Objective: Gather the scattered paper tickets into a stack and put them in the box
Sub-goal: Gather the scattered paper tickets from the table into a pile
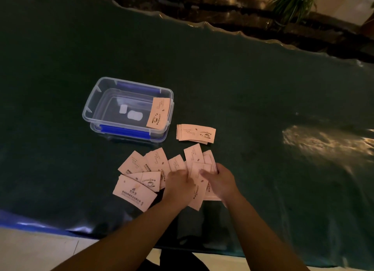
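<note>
Working through the middle of the job: pressing down on the fanned spread of pale pink paper tickets (153, 169) with the left hand (178, 182), fingers curled and flat on them, and gripping a partial bundle of tickets (199, 181) in the right hand (218, 181), closed around it. Leaving a small squared stack (196, 133) waiting just right of the clear plastic box with blue clips (129, 109), one ticket (158, 113) already leaning inside against its right wall. Judging most of the gathering and the boxing as remaining on the dark green table cover (263, 109).
</note>
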Demonstrator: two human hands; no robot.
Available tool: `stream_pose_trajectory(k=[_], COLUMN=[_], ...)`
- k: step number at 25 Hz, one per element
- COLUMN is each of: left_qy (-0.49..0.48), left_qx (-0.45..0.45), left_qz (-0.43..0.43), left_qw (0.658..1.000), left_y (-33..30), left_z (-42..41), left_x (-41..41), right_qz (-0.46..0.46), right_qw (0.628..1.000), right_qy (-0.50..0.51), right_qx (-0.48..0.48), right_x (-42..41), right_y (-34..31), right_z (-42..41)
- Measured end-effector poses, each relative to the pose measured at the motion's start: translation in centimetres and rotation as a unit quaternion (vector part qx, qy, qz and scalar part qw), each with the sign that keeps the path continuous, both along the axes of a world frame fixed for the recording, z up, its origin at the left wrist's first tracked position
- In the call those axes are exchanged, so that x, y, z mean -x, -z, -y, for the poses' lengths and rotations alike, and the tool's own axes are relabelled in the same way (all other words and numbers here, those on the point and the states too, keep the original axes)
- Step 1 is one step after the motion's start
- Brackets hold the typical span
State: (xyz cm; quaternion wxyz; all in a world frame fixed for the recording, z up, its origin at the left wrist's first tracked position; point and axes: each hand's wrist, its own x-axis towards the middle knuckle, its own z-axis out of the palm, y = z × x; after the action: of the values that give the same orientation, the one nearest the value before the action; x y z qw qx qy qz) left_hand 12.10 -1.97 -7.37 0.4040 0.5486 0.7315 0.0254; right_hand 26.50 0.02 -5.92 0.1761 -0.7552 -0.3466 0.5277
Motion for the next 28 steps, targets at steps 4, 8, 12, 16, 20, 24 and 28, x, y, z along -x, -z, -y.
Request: stream_pose_trajectory(k=[4,8,12,16,20,24,28], left_qy=[-0.025,-0.058,-0.072,-0.061,-0.059,-0.065,-0.071], left_qx=[0.005,0.006,0.023,0.024,-0.010,-0.059,-0.079], left_qz=[0.017,0.092,0.128,0.171,0.140,0.057,-0.055], left_qw=[1.000,0.994,0.989,0.983,0.988,0.994,0.993], left_y=[-0.5,-1.5,-2.2,-2.6,-3.1,-2.9,-2.7], left_z=[0.9,1.5,1.3,1.4,1.4,1.2,1.4], left_x=[0.6,1.4,1.8,2.6,4.6,7.7,10.6], right_qz=[0.049,0.031,0.010,-0.013,-0.048,-0.101,-0.165], right_qw=[0.998,0.998,0.997,0.998,0.998,0.988,0.977], right_qy=[-0.030,-0.032,-0.036,-0.037,0.008,0.117,0.131], right_qx=[0.014,0.047,0.073,0.055,0.041,0.010,-0.013], right_x=[1.1,1.1,1.3,1.3,0.6,-1.2,-1.5], right_y=[0.3,0.3,0.2,-0.1,-0.6,-0.9,-1.1], right_z=[-0.6,-1.0,-1.2,-0.7,-0.1,0.5,0.4])
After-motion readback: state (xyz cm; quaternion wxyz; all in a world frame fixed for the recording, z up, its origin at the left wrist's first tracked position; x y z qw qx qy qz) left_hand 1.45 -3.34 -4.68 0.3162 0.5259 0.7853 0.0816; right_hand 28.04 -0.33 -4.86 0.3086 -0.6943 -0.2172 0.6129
